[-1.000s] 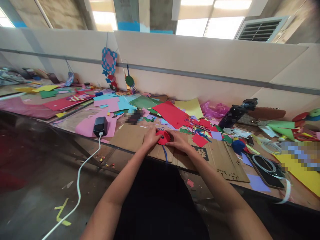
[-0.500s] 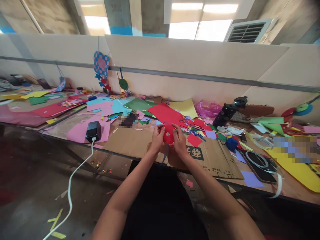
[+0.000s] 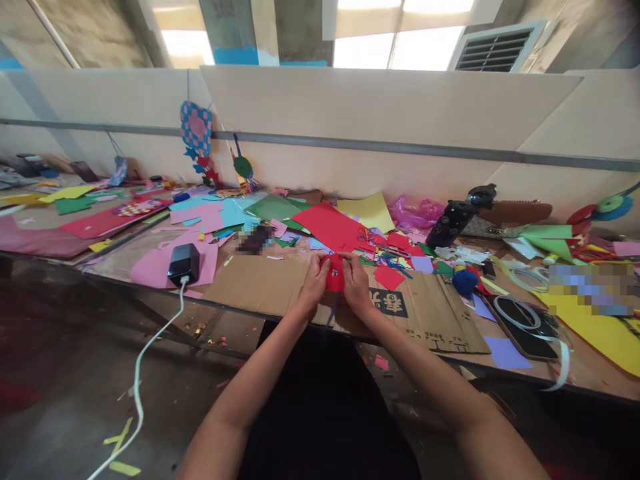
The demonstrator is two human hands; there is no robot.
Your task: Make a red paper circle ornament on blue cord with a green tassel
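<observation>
Both hands grasp a small red piece [image 3: 335, 284] just below the centre of the frame.
The left hand [image 3: 314, 281] pinches its left edge and the right hand [image 3: 355, 284] its right edge, with a blue cord [image 3: 331, 315] hanging beneath; whether the piece touches the flattened cardboard [image 3: 440, 313] below cannot be told. Just above the hands lies a red sheet [image 3: 325, 223] among paper scraps on the bench [image 3: 113, 263]. At left of centre, a black device [image 3: 183, 265] with a white cable [image 3: 138, 393] rests on pink paper [image 3: 150, 265]; at centre right stands a tilted dark bottle [image 3: 450, 223]. A blue-and-pink checked ornament [image 3: 196, 127] hangs at upper left.
</observation>
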